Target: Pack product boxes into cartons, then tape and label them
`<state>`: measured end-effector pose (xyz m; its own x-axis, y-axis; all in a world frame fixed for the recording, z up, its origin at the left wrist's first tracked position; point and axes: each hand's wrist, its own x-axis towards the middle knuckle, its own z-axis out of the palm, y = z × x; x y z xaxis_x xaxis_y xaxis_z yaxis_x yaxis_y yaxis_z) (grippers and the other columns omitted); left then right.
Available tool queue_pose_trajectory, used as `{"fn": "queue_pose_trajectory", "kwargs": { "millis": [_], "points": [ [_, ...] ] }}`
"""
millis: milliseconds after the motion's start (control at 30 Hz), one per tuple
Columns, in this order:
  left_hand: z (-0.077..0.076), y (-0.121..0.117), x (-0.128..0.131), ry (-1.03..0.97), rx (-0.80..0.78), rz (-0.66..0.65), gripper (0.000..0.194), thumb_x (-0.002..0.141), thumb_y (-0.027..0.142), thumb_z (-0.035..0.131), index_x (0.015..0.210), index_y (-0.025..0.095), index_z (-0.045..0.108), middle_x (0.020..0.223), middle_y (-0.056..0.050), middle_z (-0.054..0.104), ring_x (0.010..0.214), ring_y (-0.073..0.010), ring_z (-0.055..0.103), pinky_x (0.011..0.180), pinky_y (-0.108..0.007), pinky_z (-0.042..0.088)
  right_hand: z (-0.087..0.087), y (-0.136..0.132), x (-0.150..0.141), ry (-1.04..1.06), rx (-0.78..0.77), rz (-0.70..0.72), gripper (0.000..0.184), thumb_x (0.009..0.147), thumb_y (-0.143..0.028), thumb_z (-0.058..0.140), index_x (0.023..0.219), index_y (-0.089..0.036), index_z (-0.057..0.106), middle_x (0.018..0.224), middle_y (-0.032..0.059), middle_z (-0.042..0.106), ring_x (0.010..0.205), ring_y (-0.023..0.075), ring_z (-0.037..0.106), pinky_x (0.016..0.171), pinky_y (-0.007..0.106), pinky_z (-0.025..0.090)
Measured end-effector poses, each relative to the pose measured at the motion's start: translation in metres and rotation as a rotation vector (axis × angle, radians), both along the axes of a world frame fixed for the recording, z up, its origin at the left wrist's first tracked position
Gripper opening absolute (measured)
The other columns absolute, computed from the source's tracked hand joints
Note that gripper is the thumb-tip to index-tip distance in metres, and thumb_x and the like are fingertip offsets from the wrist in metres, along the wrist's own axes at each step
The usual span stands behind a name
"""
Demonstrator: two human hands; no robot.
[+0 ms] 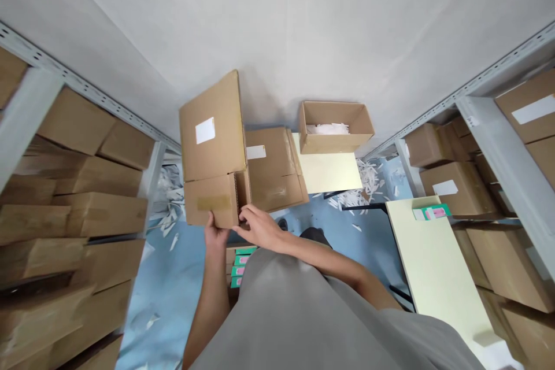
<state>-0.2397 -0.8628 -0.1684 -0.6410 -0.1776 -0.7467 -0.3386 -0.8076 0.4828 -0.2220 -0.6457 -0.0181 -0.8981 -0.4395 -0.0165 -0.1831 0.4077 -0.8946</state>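
A brown cardboard box (212,147), partly folded into shape, is held up in front of me, its upper panel bearing a white label. My left hand (215,233) grips the box's lower edge, thumb on the front below a strip of brown tape and the other fingers hidden behind. At the lower right corner, beside the narrow opening, the curled fingers of my right hand (259,228) hold the cardboard edge. Right behind lies a flattened cardboard box (273,167) with a white label. Below my hands, several green-and-pink packs (239,270) sit in a carton, partly hidden by my shirt.
An open carton (332,143) with white paper strips inside stands on a pale table (332,172) by the wall. A second table (437,266) at the right carries a green-and-pink pack (433,211). Shelves of cartons line both sides; paper scraps (368,182) litter the blue floor.
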Motion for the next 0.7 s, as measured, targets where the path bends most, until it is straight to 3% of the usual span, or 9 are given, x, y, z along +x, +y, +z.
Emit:
{"fn": "queue_pose_trajectory", "kwargs": {
  "millis": [100,300,433,533,633,700],
  "points": [
    [0.004,0.001,-0.001,0.026,-0.010,0.124,0.039,0.118,0.037,0.058,0.155,0.030,0.068,0.117,-0.002,0.090,0.138,-0.0158,0.078,0.119,-0.030,0.061,-0.004,0.008,-0.001,-0.008,-0.035,-0.036,0.019,0.103,-0.028,0.081,0.101,-0.026,0.062,0.118,0.0029,0.067,0.092,0.0177,0.068,0.086,0.030,0.055],
    [0.018,0.028,-0.009,-0.074,-0.002,0.137,0.041,0.120,0.027,0.052,0.158,0.027,0.068,0.117,-0.004,0.090,0.129,-0.0162,0.082,0.106,-0.025,0.067,-0.035,0.043,-0.012,-0.012,-0.018,-0.243,0.012,0.100,-0.029,0.079,0.098,-0.026,0.068,0.111,0.0028,0.068,0.089,0.0175,0.067,0.087,0.030,0.057],
    [0.022,0.064,-0.010,-0.208,-0.004,0.062,0.046,0.119,0.019,0.052,0.163,0.024,0.063,0.125,-0.007,0.088,0.118,-0.0136,0.085,0.096,-0.018,0.067,-0.071,0.094,-0.022,-0.168,0.100,-0.474,0.007,0.102,-0.027,0.073,0.096,-0.024,0.074,0.109,0.0048,0.075,0.094,0.0190,0.071,0.095,0.029,0.057],
    [0.021,0.089,-0.004,-0.235,-0.005,0.000,0.056,0.114,0.023,0.067,0.169,0.021,0.057,0.127,-0.011,0.087,0.121,-0.0184,0.085,0.102,-0.023,0.067,-0.100,0.135,-0.032,-0.353,0.219,-0.655,0.022,0.110,-0.027,0.061,0.098,-0.020,0.078,0.108,0.0100,0.081,0.103,0.0226,0.074,0.098,0.031,0.057],
    [0.020,0.101,0.010,-0.205,-0.015,-0.119,0.068,0.106,0.029,0.083,0.169,0.022,0.059,0.127,-0.012,0.086,0.124,-0.0240,0.084,0.109,-0.031,0.066,-0.129,0.161,-0.041,-0.491,0.294,-0.720,0.020,0.111,-0.022,0.062,0.102,-0.017,0.080,0.108,0.0134,0.083,0.112,0.0265,0.077,0.103,0.033,0.058],
    [0.020,0.103,0.018,-0.172,-0.032,-0.230,0.072,0.101,0.028,0.088,0.167,0.024,0.061,0.125,-0.010,0.086,0.123,-0.0223,0.083,0.109,-0.030,0.065,-0.146,0.166,-0.044,-0.592,0.324,-0.728,0.013,0.110,-0.023,0.071,0.109,-0.015,0.080,0.114,0.0130,0.083,0.116,0.0274,0.078,0.105,0.037,0.060]
  ]
}}
